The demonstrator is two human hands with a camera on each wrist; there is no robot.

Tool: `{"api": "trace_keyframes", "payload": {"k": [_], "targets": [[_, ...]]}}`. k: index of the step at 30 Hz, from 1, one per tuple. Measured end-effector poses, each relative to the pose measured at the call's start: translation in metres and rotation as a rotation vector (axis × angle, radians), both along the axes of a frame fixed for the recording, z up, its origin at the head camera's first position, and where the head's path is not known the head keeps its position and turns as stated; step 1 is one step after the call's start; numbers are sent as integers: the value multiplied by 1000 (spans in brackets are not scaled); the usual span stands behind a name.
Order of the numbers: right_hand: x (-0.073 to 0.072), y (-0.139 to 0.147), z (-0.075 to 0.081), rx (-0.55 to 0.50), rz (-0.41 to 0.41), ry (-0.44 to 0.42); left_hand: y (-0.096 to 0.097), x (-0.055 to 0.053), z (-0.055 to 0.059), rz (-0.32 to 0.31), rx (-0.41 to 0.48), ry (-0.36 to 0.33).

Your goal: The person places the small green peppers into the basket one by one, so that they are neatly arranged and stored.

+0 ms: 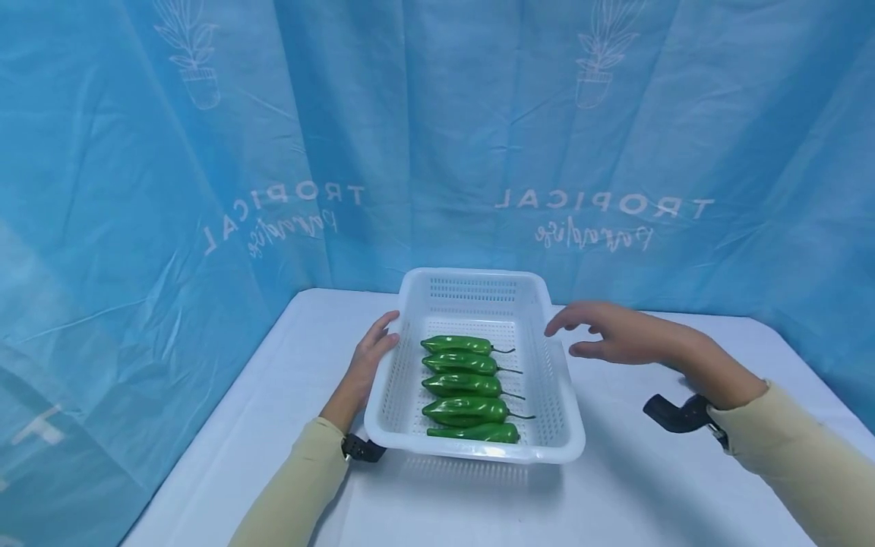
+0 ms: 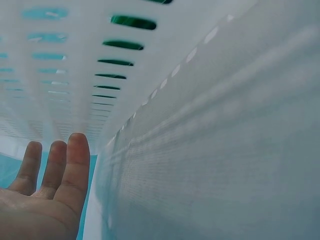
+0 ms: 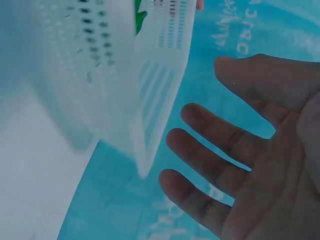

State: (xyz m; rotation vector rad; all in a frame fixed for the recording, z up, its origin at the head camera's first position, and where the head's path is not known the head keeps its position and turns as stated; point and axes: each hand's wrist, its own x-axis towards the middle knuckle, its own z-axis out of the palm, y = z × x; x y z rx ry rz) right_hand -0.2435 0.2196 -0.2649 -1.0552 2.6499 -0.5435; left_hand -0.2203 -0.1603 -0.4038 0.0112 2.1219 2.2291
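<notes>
A white plastic basket point(image 1: 472, 450) with slotted walls is in the middle of the head view. Several green peppers point(image 1: 465, 385) lie in it side by side, their thin stems pointing right. At the basket's left side is my left hand point(image 1: 365, 361), with thumb and fingertips right at the rim. The left wrist view shows three of its fingers point(image 2: 75, 165) extended along the slotted outer wall. My right hand point(image 1: 618, 334) hovers beside the right rim, fingers spread and slightly bent, holding nothing. In the right wrist view a gap shows between its fingertips point(image 3: 172, 180) and the basket.
A white-covered table point(image 1: 273, 425) spreads under the basket, which casts a shadow at its near edge. Blue printed curtains point(image 1: 451, 137) hang behind and on both sides. A black wrist device point(image 1: 677, 414) sits on the right arm, another point(image 1: 362, 448) on the left.
</notes>
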Motion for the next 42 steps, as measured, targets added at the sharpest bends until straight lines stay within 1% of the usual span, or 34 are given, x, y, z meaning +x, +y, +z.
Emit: {"api": "trace_keyframes", "payload": {"k": [5, 12, 15, 18, 24, 28, 31, 33, 35, 42], "targets": [[10, 35, -2, 12, -68, 12, 0, 0, 1, 1, -13, 7], [17, 82, -5, 27, -127, 107, -1, 1, 2, 9, -26, 0], [17, 95, -9, 37, -147, 134, -2, 2, 3, 19, -38, -1], [16, 106, -13, 48, -149, 154, -2, 2, 3, 22, -42, -1], [15, 129, -22, 78, -190, 186, -3, 1, 2, 9, -28, -2], [11, 145, -27, 91, -248, 152, -3, 1, 1, 5, -29, -2], [6, 158, -35, 93, -281, 86, -4, 0, 0, 0, -22, 0], [3, 169, -42, 102, -298, 57, -4, 0, 0, -1, -21, 1], [1, 182, -52, 122, -316, 49, -4, 0, -1, -4, -21, 2], [-5, 225, -86, 206, -425, 52, -2, 0, -1, -9, -30, 13]]}}
